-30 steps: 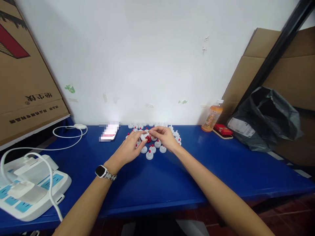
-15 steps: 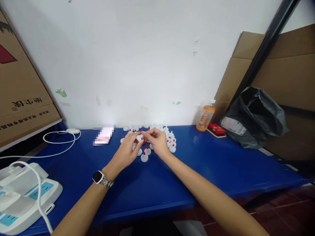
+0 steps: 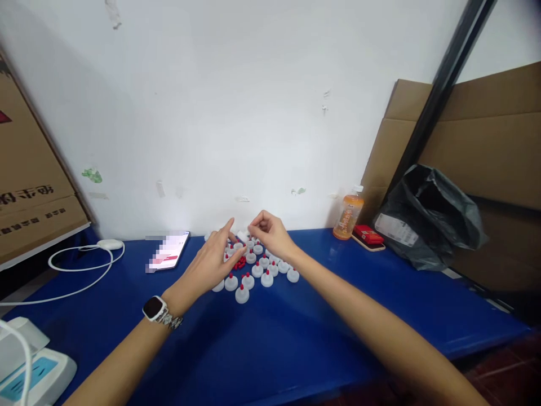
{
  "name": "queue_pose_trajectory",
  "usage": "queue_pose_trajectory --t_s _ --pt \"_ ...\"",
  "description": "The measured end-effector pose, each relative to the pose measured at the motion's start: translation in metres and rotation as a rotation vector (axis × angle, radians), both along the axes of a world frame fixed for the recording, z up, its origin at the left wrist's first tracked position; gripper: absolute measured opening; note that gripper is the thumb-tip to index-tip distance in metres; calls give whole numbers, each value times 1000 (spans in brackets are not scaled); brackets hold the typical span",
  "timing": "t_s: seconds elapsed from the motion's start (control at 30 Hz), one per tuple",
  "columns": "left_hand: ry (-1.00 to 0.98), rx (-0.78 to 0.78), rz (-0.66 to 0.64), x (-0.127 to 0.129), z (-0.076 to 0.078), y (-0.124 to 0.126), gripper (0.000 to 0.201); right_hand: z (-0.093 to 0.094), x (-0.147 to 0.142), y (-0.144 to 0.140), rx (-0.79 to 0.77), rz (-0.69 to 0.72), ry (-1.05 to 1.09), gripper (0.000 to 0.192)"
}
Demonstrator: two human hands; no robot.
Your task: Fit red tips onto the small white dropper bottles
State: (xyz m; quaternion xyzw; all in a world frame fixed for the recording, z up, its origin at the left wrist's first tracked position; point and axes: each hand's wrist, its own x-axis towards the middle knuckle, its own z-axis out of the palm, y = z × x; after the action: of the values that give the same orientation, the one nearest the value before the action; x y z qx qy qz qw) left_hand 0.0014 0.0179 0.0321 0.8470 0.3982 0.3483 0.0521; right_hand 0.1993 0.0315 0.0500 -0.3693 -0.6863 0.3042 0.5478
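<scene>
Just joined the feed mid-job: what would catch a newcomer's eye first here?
The cluster of white caps with red tips at the middle of the blue table, with the left hand and right hand raised just above it. At the far right, an orange bottle stands by the wall beside a black plastic bag.

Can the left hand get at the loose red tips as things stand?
Probably yes: the left hand hovers right beside the red tips, which lie bare among the white caps; nothing covers them, and the right hand is farther back.

Orange bottle (image 3: 347,215), black bag (image 3: 426,214), phone (image 3: 168,251), cardboard boxes (image 3: 29,192).
</scene>
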Motion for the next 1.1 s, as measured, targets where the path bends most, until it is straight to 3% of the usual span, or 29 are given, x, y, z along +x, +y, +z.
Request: queue_pose_trajectory --t_s 0.07,0.13,0.23,0.37,0.53,0.67,0.83,0.97,1.1 --pt "-5 0 35 0 2 10 53 4 16 24 107 -129 -222 7" --pt "-14 4 69 -1 -1 15 37 0 24 51 154 -199 -436 13" --pt "3 4 96 -3 -11 13 29 -15 20 84 102 -176 -711 15" --pt "12 -26 90 -13 -20 8 29 -29 -1 106 56 -125 -927 15" --pt "-13 -37 185 -30 -21 11 32 -32 -11 112 16 -70 -1007 11" --pt "10 -73 219 -40 -25 14 30 -30 -14 116 76 -138 -1048 26" --pt "43 -127 257 -48 -32 17 30 -29 -43 123 96 -109 -1112 25" --pt "49 -137 249 -49 -33 18 31 -32 -60 124 61 -98 -1069 13" --pt "8 -61 222 -43 -30 13 30 -24 -50 103 65 -144 -919 15"
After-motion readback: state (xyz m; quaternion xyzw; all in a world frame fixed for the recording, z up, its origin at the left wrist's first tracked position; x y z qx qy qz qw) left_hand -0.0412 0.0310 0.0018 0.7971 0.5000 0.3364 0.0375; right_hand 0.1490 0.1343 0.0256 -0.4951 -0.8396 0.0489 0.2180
